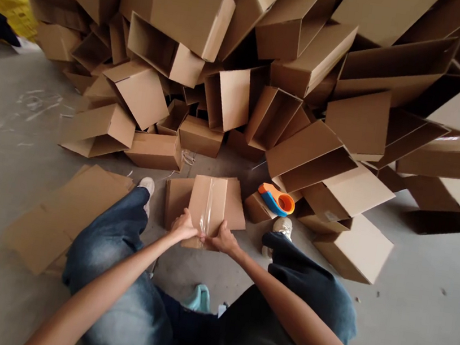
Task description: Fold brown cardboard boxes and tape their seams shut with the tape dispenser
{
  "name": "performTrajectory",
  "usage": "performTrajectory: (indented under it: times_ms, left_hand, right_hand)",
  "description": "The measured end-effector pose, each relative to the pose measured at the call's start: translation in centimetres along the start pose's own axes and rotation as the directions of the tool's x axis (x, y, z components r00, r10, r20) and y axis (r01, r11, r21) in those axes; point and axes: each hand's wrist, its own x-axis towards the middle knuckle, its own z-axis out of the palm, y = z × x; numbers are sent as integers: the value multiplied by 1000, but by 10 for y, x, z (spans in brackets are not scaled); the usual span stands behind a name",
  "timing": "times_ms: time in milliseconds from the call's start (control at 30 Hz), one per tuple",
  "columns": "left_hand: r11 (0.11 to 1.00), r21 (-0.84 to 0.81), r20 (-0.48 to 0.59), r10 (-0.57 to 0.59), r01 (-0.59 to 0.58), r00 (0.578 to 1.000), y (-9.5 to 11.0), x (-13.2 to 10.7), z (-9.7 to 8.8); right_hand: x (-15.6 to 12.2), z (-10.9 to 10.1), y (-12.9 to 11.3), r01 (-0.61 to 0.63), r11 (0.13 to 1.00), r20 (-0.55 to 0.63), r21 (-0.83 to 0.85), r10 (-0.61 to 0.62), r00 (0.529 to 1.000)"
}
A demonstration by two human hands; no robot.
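A small cardboard box [214, 204] sits between my feet, with a shiny strip of clear tape [208, 206] running down the middle of its top. My left hand [183, 227] grips its near left part, thumb on top and fingers curled inward. From the right, my right hand [225, 239] does the same, and the fingertips of both almost meet at the tape's near end. Flat cardboard pieces [177, 199] show behind and beside the box. An orange and blue tape dispenser [276, 199] rests to the right, on a small carton [258, 207] by my right shoe.
A large heap of open cardboard boxes [193, 7] rises ahead and spreads to the right. Flattened cardboard [66, 212] lies on the floor at my left. Plastic scraps [38, 103] are scattered at left, and a yellow crate [13, 8] stands at the far left.
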Motion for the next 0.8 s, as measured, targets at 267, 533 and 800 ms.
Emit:
performTrajectory:
  times_ms: [267,533,800]
  left_hand:
    - [999,33,-9,6,-5,1000,0,0,1]
    - [1000,-3,24,-13,14,1000,0,10,2]
    - [999,-34,84,15,-12,996,-4,18,-5]
  right_hand:
    - [3,0,-2,-12,998,21,60,11,1000]
    - [2,-10,-9,-52,994,27,98,50,998]
    - [2,-9,-6,-38,994,38,106,34,999]
